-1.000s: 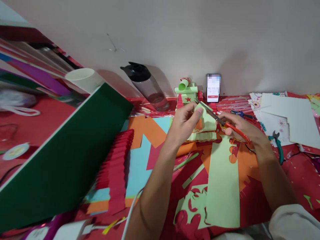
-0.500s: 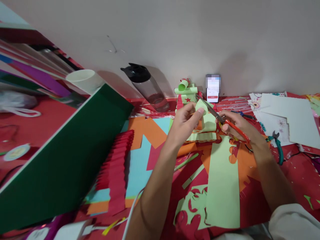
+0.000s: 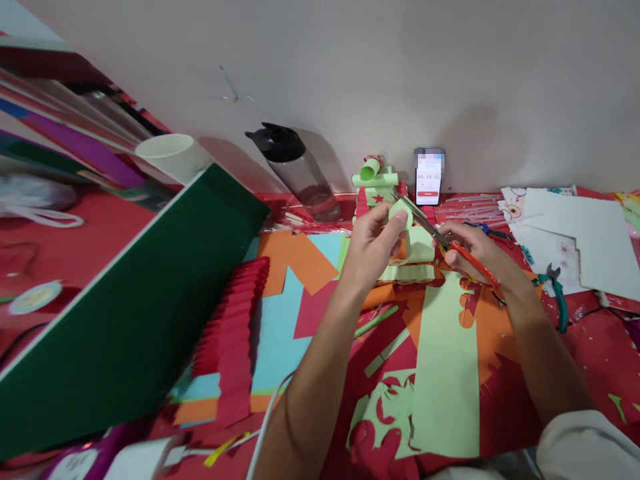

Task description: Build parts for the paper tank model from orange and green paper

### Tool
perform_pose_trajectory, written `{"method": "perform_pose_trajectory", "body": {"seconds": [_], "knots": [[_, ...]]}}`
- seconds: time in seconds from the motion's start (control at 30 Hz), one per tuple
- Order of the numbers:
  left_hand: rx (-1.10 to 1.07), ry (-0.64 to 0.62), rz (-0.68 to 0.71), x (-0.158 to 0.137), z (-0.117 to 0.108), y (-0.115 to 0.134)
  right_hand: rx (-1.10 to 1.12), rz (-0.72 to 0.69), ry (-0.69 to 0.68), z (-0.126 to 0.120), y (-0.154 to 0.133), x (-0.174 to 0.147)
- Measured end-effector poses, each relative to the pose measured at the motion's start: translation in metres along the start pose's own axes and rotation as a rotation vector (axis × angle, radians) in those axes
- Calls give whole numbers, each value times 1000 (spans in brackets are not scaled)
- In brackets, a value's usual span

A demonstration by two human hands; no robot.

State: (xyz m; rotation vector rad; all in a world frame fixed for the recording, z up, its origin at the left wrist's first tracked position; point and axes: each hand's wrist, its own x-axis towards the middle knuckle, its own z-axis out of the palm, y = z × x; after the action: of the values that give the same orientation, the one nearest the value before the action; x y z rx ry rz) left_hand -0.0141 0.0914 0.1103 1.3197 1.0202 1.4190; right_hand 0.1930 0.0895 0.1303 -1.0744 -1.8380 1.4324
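Note:
Between thumb and fingers, my left hand [image 3: 373, 237] pinches a small rounded piece of light green paper [image 3: 400, 215]. My right hand [image 3: 473, 250] is closed around the red handles of a pair of scissors [image 3: 473, 263]. Their blades point up and left and lie along the right edge of the green piece. Behind my hands stands a light green paper model [image 3: 376, 180] with a red star and rolled tubes, partly hidden by the left hand. Below lies a long light green paper strip [image 3: 447, 373], with a cut-up green scrap [image 3: 385, 407] full of curved holes beside it.
A dark green board [image 3: 125, 313] leans on the left, near a pleated red paper strip [image 3: 235, 347]. At the back stand a water bottle [image 3: 300, 173] and a lit phone [image 3: 429, 177]. Pliers [image 3: 556, 297] and white card sheets [image 3: 585, 233] lie on the right.
The green piece has turned slightly in my left hand and looks rounder, its pointed corner at the right no longer showing. The view has shifted a little; both hands stay almost in place.

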Motion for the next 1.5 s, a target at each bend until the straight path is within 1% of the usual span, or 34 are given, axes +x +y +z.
{"method": "perform_pose_trajectory", "body": {"seconds": [0.23,0.33,0.43,0.63,0.77,0.9,1.0,1.07,1.13,1.27,1.5], "knots": [[36,-34,34,1,-4,-1,-10,24,-24,0,-3,-2],[56,-51,28,1,-5,-1,-25,10,-35,-2,1,-1],[68,-62,24,1,-7,-1,-57,-18,-17,-2,2,-1],[102,-64,-12,1,-8,1,-82,3,-9,-4,-1,-3],[48,-54,-41,0,-4,3,-58,-2,-1,-7,2,-3],[-49,-96,-82,-1,0,4,14,-38,-1,-7,8,-1],[-107,-112,-84,-1,1,2,27,-68,4,-5,12,1],[-145,-95,-71,-1,2,-1,18,-82,11,-3,13,2],[-166,-52,-46,0,4,-3,4,-85,12,-2,12,3],[-116,28,1,0,6,-4,-38,-76,3,-2,10,3],[-41,21,19,0,1,-1,-61,-31,-16,-4,6,0]]}}
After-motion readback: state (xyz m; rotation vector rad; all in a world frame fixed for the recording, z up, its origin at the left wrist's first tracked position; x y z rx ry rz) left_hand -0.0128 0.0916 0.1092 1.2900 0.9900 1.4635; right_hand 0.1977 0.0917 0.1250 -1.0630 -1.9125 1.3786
